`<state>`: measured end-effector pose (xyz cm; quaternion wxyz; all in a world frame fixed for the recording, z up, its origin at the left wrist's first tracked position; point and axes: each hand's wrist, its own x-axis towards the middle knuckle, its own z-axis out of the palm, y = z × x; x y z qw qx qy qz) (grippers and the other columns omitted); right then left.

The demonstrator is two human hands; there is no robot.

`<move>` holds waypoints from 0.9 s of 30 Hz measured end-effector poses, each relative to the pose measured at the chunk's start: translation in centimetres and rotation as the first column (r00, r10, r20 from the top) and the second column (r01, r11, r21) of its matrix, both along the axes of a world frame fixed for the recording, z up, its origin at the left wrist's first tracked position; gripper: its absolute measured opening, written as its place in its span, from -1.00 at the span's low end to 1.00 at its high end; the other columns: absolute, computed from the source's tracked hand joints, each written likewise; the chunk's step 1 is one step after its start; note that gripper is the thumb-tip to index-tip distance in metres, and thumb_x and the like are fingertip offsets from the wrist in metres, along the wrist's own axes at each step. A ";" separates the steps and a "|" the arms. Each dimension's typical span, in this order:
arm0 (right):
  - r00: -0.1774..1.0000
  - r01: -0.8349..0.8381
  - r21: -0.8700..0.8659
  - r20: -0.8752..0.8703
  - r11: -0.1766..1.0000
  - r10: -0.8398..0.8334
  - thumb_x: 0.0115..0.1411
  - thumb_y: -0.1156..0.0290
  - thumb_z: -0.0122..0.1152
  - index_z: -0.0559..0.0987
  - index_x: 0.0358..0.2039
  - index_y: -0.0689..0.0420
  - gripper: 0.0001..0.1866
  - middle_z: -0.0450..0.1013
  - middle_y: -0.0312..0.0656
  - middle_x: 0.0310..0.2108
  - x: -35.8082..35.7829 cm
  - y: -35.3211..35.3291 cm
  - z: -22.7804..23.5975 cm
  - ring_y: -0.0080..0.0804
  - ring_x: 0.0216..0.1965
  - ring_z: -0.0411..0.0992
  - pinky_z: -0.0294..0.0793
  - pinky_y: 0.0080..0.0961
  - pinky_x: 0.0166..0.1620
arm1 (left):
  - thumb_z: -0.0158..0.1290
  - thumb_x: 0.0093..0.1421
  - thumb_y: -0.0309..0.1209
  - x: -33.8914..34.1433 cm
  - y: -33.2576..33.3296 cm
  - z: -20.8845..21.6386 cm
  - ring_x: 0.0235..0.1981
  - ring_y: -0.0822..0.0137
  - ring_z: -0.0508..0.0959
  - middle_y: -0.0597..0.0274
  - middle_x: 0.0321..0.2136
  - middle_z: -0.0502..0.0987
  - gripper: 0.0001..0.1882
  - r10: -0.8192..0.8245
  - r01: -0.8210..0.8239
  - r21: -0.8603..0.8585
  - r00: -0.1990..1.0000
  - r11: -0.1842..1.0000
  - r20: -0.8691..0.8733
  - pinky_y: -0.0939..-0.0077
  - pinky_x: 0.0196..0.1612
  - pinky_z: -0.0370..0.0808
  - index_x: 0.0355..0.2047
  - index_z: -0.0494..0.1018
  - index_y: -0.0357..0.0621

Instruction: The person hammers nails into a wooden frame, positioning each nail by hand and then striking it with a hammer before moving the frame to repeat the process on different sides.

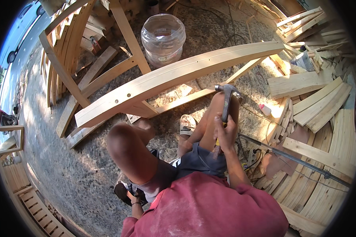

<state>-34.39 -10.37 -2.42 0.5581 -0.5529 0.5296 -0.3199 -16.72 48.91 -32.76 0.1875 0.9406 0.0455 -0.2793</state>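
A claw hammer (226, 106) with a metal head and a black and yellow handle is gripped in my right hand (226, 132). It rests upright by my right knee, its head close to the wooden frame. Low beside my left hip, my left hand (132, 197) is next to a dark object (121, 192); its fingers do not show clearly. Across the space before my knees stands a curved wooden beam (178, 73), part of a pale wooden frame. Two dark round holes or knots show near its left end.
Behind the beam stands a clear plastic tub (163, 39). Loose boards and offcuts (324, 98) pile up at the right, where a long metal bar (292, 158) lies across. A small white bottle with a red cap (265, 109) lies near them. A slatted wooden piece (41, 209) is at lower left.
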 end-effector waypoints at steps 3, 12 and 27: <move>0.998 0.012 0.026 0.056 1.000 -0.014 0.37 0.34 0.18 0.44 -0.06 0.21 -0.75 0.27 -0.41 -0.68 -0.4 -0.4 -0.2 -0.70 -0.78 0.21 0.24 -0.64 -0.70 | 0.27 0.11 -0.20 1.6 -2.1 3.0 -0.07 0.04 0.47 -0.02 -0.10 0.51 -0.47 -0.084 0.083 -0.169 0.996 0.982 -0.001 0.18 0.03 0.40 0.02 0.42 -0.20; 0.998 -0.011 0.047 0.067 0.999 0.008 0.36 0.27 0.20 0.42 0.01 0.29 -0.63 0.27 -0.40 -0.69 -0.4 -0.9 -0.5 -0.68 -0.77 0.22 0.24 -0.63 -0.68 | 0.02 0.27 -0.27 1.2 -4.8 7.0 -0.23 0.18 0.53 -0.05 -0.28 0.56 -0.68 0.075 -0.095 -0.270 0.994 0.958 -0.084 0.17 -0.15 0.47 -0.18 0.46 -0.34; 0.998 0.035 0.092 0.043 0.995 -0.039 0.37 0.29 0.18 0.39 0.00 0.18 -0.68 0.22 -0.41 -0.63 -1.2 -0.7 -0.6 -0.70 -0.73 0.18 0.18 -0.67 -0.68 | 0.19 0.11 -0.33 6.4 -6.5 16.4 -0.33 -0.17 0.64 -0.21 -0.42 0.61 -0.78 -0.548 0.584 0.198 0.809 0.787 -0.212 0.08 -0.24 0.58 -0.28 0.60 -0.19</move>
